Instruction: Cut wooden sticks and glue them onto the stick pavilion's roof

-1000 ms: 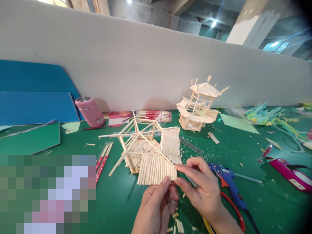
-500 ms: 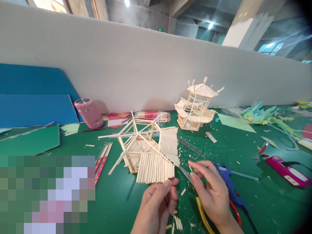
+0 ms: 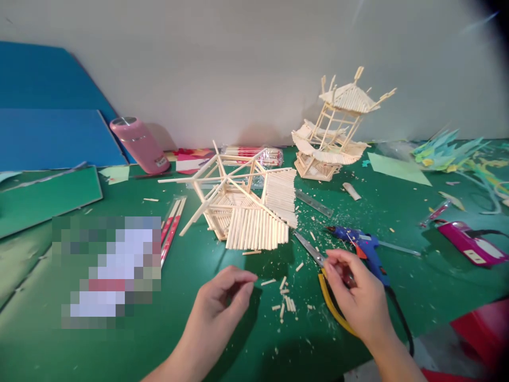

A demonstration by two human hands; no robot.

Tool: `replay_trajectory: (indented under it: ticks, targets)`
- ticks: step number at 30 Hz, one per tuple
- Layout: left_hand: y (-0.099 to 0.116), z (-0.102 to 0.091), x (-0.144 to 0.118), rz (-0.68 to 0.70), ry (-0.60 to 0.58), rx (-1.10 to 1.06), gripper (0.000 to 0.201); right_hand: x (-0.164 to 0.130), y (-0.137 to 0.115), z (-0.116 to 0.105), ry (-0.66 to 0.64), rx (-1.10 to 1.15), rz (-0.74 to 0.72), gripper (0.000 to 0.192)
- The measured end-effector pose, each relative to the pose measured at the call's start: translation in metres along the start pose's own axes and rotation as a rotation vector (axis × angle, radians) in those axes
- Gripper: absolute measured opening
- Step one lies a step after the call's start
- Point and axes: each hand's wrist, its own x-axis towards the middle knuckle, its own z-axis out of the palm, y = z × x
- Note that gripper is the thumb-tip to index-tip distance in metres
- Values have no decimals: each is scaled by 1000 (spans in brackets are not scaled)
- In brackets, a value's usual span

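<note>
A stick-built pavilion frame (image 3: 242,196) stands ahead of me, with two roof panels of pale sticks in place. My left hand (image 3: 222,302) is in front of its near panel (image 3: 258,228), apart from it, fingers bent and slightly parted with nothing visible between them. To the right, my right hand (image 3: 356,292) is curled over the middle of the scissors (image 3: 312,249), thumb and forefinger close together. Whether it grips anything is hidden. The yellow scissor handle (image 3: 336,310) shows beside it. Short cut sticks (image 3: 288,302) lie between my hands.
A finished pavilion (image 3: 334,132) stands at the back right. Beyond my right hand lie a blue glue gun (image 3: 358,239) and a pink power strip (image 3: 471,244). A pink flask (image 3: 141,146) and wrapped sticks (image 3: 173,231) are on the left; a clear ruler (image 3: 314,203) lies behind the scissors.
My left hand has let go of the near roof panel's edge and drawn back left. My right hand has closed up over the scissors. The view has tilted down.
</note>
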Motion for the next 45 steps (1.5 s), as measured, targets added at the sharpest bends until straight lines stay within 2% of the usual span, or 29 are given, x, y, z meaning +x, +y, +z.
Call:
replay_trajectory:
  ticks: [3,6,9,14,20,26,34,39,45]
  targets:
    - [-12,-4,1,259,-126,329,18,-5,3,1,-64,-50,-60,15]
    - [-18,-2,2,403,-186,596,22,-4,6,2,-112,-110,-131,18]
    - [-16,4,4,472,-213,778,24,2,4,5,-198,-173,-209,20]
    - [-11,9,4,492,-247,887,27,16,-6,10,-426,-308,-330,20]
    - [-11,12,3,492,-235,901,29,21,-7,19,-538,-494,-406,19]
    - [-2,29,12,454,-242,801,26,19,-2,25,-542,-580,-453,24]
    - [5,50,23,448,-222,733,23,20,-11,30,-512,-689,-425,28]
    - [5,54,27,398,-210,642,23,27,-14,30,-560,-630,-428,29]
    - [6,54,28,284,-174,431,23,35,-21,14,-586,-369,-304,16]
